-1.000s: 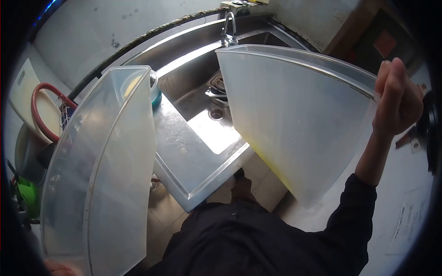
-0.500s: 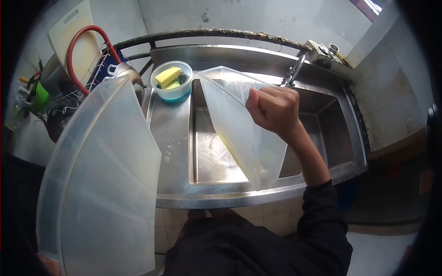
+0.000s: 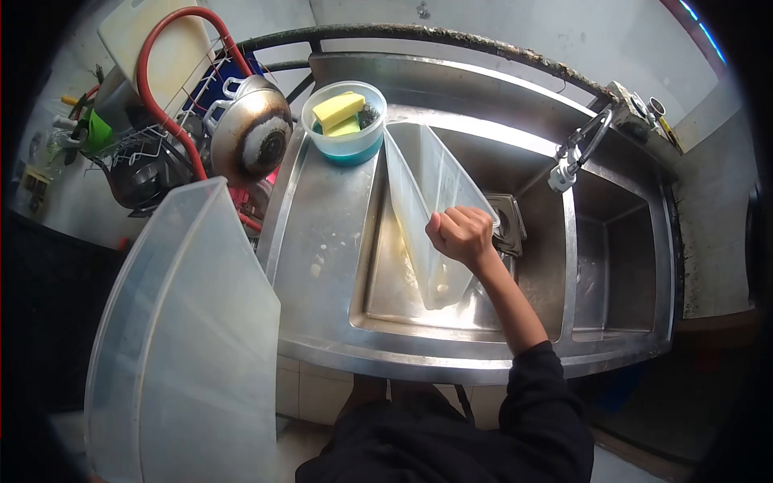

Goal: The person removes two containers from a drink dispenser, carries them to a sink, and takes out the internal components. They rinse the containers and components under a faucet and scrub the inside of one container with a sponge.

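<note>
My right hand (image 3: 463, 235) is closed in a fist around the rim of a translucent plastic bin (image 3: 415, 205). That bin stands tilted inside the left basin of the steel sink (image 3: 515, 366), its lower end by the basin floor. On the left, a second, larger translucent plastic bin (image 3: 209, 346) is upright beside the counter, its lower end cut off by the frame. My left hand does not show. Behind the held bin, a round tub (image 3: 346, 149) with blue-green liquid holds yellow sponges (image 3: 338, 109) and a dark scouring pad (image 3: 368, 117).
A faucet (image 3: 568, 165) rises between the two basins. At the back left are a scorched pot (image 3: 251, 137), a red hose (image 3: 145, 80), a wire rack (image 3: 189, 76) and a white cutting board (image 3: 161, 48). Small items, including a yellow-handled tool (image 3: 668, 133), lie at the back right corner.
My right hand has lowered its bin deeper into the left basin. The view has shifted, showing more of the pot and faucet. Fingertips seen earlier at the larger bin's lower left are out of view.
</note>
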### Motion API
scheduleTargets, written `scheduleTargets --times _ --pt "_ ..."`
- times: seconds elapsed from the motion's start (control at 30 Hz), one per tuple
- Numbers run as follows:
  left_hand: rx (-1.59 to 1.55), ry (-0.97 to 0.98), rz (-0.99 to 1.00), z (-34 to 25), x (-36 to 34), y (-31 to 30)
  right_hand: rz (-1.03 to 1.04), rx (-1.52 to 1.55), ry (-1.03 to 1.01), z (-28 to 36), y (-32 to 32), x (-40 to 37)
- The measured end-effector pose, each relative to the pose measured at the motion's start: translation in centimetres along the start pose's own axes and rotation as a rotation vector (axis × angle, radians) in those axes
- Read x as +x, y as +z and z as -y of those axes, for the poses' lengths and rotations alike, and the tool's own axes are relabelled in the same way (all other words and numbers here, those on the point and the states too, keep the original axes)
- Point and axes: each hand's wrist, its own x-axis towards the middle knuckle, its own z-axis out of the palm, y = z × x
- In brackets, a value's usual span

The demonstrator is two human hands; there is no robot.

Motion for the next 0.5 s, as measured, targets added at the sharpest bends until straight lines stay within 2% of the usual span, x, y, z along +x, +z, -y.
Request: scheduleTargets --times 0.13,0.23,0.33,0.5 --pt "0.022 0.026 0.003 -0.8 -0.2 1.0 -0.020 0.016 0.003 0.8 0.5 -2.2" --pt "0.071 0.061 -0.065 0.4 -1.4 0.6 -0.049 0.004 0.024 1.6 1.3 -3.3" --pt "0.005 0.084 -0.086 0.7 -1.5 1.5 -0.029 0.010 -0.015 2.6 2.5 -5.0" --pt "0.082 0.076 -0.069 0.4 -1.8 3.0 0.026 0.020 -0.050 3.3 3.8 -8.0"
